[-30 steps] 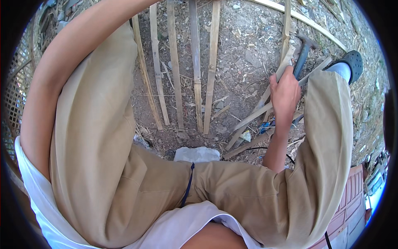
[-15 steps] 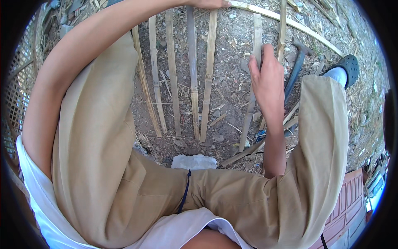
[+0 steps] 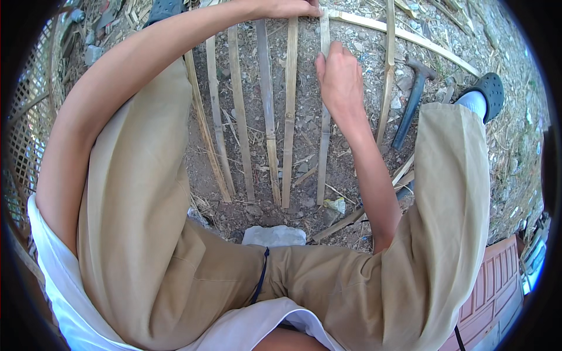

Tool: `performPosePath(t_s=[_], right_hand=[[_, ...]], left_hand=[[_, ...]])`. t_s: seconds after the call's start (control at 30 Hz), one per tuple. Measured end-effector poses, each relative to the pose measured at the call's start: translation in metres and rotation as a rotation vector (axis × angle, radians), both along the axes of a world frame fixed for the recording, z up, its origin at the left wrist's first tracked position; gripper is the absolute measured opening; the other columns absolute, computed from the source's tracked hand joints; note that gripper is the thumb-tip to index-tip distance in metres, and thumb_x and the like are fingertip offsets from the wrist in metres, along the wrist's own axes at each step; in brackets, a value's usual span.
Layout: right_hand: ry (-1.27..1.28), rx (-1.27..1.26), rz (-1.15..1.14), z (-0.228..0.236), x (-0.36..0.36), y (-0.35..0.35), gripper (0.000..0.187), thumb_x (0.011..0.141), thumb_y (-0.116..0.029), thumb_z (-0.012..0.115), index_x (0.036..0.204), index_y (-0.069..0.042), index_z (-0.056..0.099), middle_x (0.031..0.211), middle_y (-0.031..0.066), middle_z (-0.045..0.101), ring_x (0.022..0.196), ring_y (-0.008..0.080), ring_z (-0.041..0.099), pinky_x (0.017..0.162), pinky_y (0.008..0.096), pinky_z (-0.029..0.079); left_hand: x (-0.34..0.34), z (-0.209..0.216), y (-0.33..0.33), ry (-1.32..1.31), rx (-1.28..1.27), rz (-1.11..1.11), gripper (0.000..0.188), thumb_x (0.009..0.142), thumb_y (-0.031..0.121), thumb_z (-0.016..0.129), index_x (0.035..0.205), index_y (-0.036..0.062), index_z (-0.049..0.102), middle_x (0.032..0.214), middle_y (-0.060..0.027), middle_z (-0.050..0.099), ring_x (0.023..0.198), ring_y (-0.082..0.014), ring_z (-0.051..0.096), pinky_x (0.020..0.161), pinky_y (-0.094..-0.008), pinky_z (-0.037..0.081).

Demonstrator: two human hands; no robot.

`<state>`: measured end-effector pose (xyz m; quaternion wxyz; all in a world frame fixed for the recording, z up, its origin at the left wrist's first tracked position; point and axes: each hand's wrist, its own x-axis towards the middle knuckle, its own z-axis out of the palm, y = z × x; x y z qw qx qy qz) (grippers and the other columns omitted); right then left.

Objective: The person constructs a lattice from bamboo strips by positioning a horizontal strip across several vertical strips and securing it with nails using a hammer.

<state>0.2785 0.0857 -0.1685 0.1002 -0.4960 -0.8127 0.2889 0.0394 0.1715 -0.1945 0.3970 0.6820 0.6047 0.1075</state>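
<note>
My right hand (image 3: 341, 82) is closed around a narrow bamboo slat (image 3: 324, 152), near its upper part. The slat's top end meets a long pale cross strip (image 3: 404, 34) at the upper edge of the view. My left hand (image 3: 287, 8) reaches across the top and pinches the cross strip beside that slat's end; its fingertips are partly cut off by the frame. Left of the held slat, several more slats (image 3: 288, 117) lie side by side on the ground, their top ends under or behind my left arm. Another slat (image 3: 387, 76) lies to the right.
A hammer (image 3: 414, 99) with a dark handle lies on the stony ground, right of the slats. A pale stone block (image 3: 274, 236) sits between my legs. My right clog (image 3: 490, 96) rests beyond the hammer. Woven lattice (image 3: 26, 117) stands at far left, loose sticks (image 3: 345, 224) near my right forearm.
My right hand has moved left and a little away from me, bringing its slat closer to the row. The hammer, partly covered before, now shows fully.
</note>
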Motion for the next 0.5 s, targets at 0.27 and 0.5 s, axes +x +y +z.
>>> performPosePath(t_s=[0.27,0.5], right_hand=[[-0.006,-0.061,-0.014,0.004,-0.006,-0.006,0.026,0.108,-0.011,0.067,0.109,0.016,0.066,0.099,0.0375,0.075,0.090,0.0543,0.079,0.078,0.0567,0.066],[0.033,-0.034,-0.014,-0.002,-0.002,-0.009,0.026,0.109,-0.012,0.066,0.108,0.014,0.065,0.096,0.0354,0.074,0.087,0.0528,0.078,0.078,0.0579,0.064]], left_hand=[[-0.007,-0.029,0.001,-0.108,0.055,0.090,0.034,0.093,0.037,0.082,0.107,0.0065,0.085,0.097,-0.0147,0.084,0.092,-0.0257,0.078,0.087,-0.0417,0.060],[0.000,-0.020,0.002,-0.084,-0.027,0.114,0.035,0.093,0.039,0.083,0.106,0.0063,0.084,0.092,-0.0127,0.082,0.086,-0.0235,0.076,0.081,-0.0402,0.060]])
